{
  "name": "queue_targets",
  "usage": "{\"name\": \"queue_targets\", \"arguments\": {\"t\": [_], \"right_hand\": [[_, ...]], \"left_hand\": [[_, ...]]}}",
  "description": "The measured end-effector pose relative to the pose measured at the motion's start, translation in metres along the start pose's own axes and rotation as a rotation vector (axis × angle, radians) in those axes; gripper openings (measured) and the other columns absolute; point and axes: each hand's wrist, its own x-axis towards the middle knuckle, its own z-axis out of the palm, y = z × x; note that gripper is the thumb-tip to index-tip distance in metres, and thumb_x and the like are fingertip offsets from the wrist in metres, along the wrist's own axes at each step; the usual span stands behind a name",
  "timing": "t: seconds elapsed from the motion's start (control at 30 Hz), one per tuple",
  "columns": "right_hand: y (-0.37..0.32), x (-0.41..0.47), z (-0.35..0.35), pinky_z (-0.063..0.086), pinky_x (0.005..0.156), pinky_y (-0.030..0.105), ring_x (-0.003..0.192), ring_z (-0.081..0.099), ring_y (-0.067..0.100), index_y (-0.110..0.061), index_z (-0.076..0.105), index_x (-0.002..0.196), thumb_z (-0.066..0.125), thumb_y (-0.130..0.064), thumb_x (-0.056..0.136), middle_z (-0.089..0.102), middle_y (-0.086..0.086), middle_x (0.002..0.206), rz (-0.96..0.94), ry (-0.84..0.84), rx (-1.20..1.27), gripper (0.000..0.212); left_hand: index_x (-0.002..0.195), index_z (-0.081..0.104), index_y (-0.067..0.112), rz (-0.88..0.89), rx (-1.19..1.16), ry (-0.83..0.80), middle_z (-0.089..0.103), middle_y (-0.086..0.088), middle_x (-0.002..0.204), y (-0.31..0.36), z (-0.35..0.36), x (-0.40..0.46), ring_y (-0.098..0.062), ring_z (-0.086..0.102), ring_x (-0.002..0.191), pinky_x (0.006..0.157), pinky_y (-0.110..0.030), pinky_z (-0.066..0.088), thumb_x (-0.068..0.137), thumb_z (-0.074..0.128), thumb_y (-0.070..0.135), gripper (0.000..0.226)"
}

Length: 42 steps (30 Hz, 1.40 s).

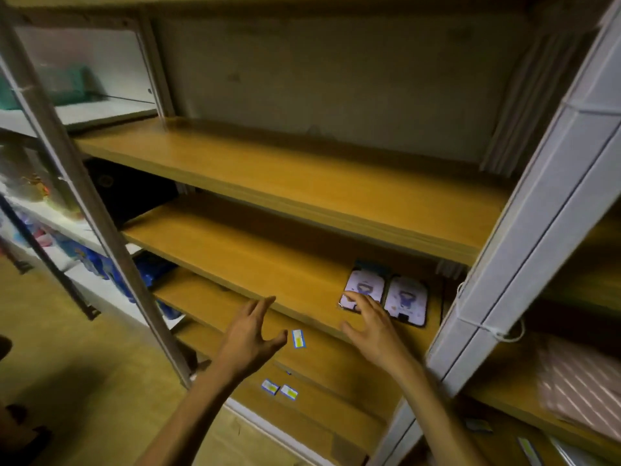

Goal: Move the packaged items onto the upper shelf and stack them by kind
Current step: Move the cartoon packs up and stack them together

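Two flat lilac packages with a cartoon figure lie side by side at the right end of the middle wooden shelf (268, 260), the left one (364, 285) and the right one (408, 299). My right hand (373, 326) is open, its fingertips resting on the near end of the left package. My left hand (252, 334) hovers open over the shelf's front edge, holding nothing. A bare wooden shelf (285, 176) runs above them. A small blue-and-yellow packet (298, 339) lies on the shelf below, and two more (270, 386) (289, 392) lie lower still.
A grey metal upright (100, 237) stands at the left and a pale post (524, 237) at the right, bound with white cord. Blue bags (100, 264) sit on the left rack. A striped pink package (578, 388) lies on the right rack.
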Motion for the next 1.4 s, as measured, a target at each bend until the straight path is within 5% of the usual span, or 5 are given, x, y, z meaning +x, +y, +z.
{"name": "queue_targets", "arguments": {"t": [0.37,0.57,1.0,1.4], "right_hand": [[0.019,0.026,-0.007,0.039,0.095,0.025,0.129,0.041,0.017,-0.028,0.042,0.136,0.061,-0.029,0.089,0.044,-0.002,0.14,0.281,0.283,-0.048,0.051],[0.018,0.025,0.004,0.042,0.102,0.038,0.131,0.04,0.02,-0.028,0.039,0.139,0.058,-0.036,0.089,0.041,-0.001,0.144,0.436,0.408,-0.125,0.054],[0.049,0.035,0.014,0.031,0.106,0.037,0.131,0.034,0.025,-0.018,0.032,0.14,0.053,-0.051,0.085,0.04,0.008,0.142,0.698,0.549,-0.373,0.068],[0.075,0.039,0.016,0.036,0.103,0.041,0.131,0.032,0.028,-0.018,0.032,0.14,0.066,-0.064,0.069,0.04,0.007,0.144,0.731,0.564,-0.275,0.091]], "left_hand": [[0.145,0.033,0.026,0.304,-0.062,-0.224,0.045,-0.001,0.141,-0.01,0.024,0.113,-0.02,0.045,0.125,0.096,-0.034,0.046,0.083,0.064,0.048,0.073],[0.144,0.035,0.023,0.427,-0.101,-0.304,0.046,-0.001,0.139,-0.01,0.034,0.145,-0.019,0.041,0.128,0.1,-0.034,0.043,0.082,0.067,0.046,0.073],[0.132,0.042,0.015,0.307,-0.104,-0.237,0.051,-0.006,0.131,0.042,0.105,0.146,-0.026,0.039,0.126,0.102,-0.04,0.037,0.066,0.06,0.077,0.093],[0.148,0.026,0.016,0.296,-0.195,-0.318,0.054,-0.002,0.139,0.0,0.1,0.163,-0.023,0.039,0.132,0.111,-0.037,0.029,0.076,0.06,0.06,0.091]]}}
